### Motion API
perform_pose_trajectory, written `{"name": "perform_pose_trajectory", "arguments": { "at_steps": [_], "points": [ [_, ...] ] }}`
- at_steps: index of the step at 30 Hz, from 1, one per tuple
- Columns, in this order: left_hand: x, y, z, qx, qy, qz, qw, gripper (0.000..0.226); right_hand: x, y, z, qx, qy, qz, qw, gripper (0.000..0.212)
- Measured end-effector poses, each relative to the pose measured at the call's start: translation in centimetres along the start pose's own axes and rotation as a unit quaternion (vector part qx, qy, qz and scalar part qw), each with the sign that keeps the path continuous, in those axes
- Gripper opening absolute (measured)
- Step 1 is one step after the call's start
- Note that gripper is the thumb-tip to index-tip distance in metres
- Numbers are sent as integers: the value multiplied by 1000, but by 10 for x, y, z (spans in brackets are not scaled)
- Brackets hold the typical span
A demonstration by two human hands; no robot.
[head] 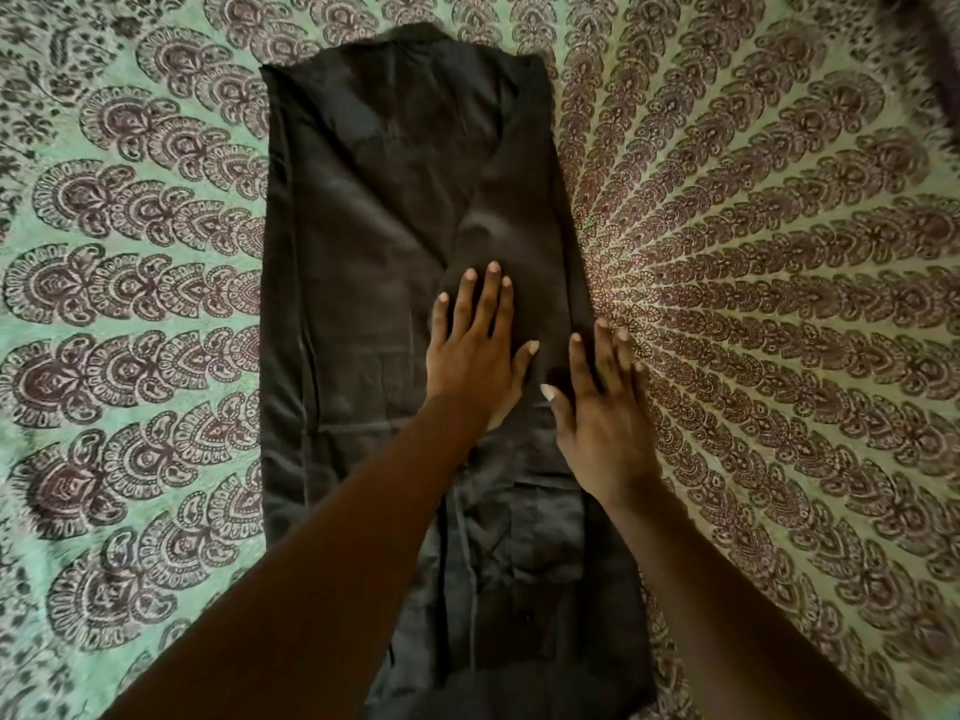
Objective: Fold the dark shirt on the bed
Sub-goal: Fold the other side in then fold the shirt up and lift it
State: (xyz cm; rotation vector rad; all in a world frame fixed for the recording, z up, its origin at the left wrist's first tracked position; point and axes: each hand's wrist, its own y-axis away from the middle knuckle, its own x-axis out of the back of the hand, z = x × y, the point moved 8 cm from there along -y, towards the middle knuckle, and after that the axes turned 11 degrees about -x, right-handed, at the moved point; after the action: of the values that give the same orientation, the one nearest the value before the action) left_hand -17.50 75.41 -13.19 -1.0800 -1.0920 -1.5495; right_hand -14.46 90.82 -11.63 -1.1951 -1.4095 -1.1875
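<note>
The dark shirt [374, 262] is shown laid lengthwise on the patterned bedspread [779, 226], already narrowed to a long strip, with one side panel turned inward along the right edge. The step in hand is judged to be the smoothing of that inward fold. The left hand [475, 345] is laid flat, palm down and fingers spread, on the middle of the strip, just beside the slanting edge of the folded panel. The right hand [602, 407] is likewise laid flat and open at the shirt's right border, its outer fingers reaching over the edge onto the bedspread. Nothing is grasped by either hand; the cloth is only pressed. The greater part of the shirt is seen beyond the fingertips, toward the far side of the bed, while the rumpled near end lies between and under the forearms. The left edge appears folded in as well, though this cannot be told for certain. The next move is judged to call for one end to be pinched at both corners and carried over the other, the edges being kept aligned.
</note>
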Motion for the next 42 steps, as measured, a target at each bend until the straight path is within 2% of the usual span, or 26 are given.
{"name": "perform_pose_trajectory", "arguments": {
  "at_steps": [4,9,12,14,16,20,26,29,32,35,37,40,42],
  "points": [
    [9,38,8,45,12,33,998,71,-8,28,-5,25,11,-27,999,69],
    [-11,118,26,76,42,6,996,67,-9,58,9,-4,-17,-50,999,71],
    [-14,152,38,107,120,9,987,57,4,77,13,-23,-36,-14,999,51],
    [-10,168,43,121,163,28,979,53,16,84,16,-53,-77,16,996,38],
    [-8,176,44,129,193,51,971,51,27,83,17,-88,-126,6,988,46],
    [0,174,41,154,250,77,953,48,30,69,21,-196,-215,-71,954,67],
    [14,166,43,168,279,91,941,39,30,61,40,-289,-232,-73,926,50],
    [12,165,46,167,276,72,944,39,28,63,42,-287,-261,-85,918,42],
    [12,167,53,151,257,25,954,45,21,78,42,-291,-291,-135,902,49],
    [4,177,59,141,248,-54,957,71,12,100,45,-287,-303,-196,887,56],
    [-4,188,63,125,250,-98,955,83,8,115,54,-286,-307,-205,884,53],
    [-6,200,69,91,235,-94,963,69,16,128,69,-261,-253,-156,919,41],
    [-5,206,70,75,207,-78,972,55,15,136,69,-225,-235,-153,933,37]
  ]
}}
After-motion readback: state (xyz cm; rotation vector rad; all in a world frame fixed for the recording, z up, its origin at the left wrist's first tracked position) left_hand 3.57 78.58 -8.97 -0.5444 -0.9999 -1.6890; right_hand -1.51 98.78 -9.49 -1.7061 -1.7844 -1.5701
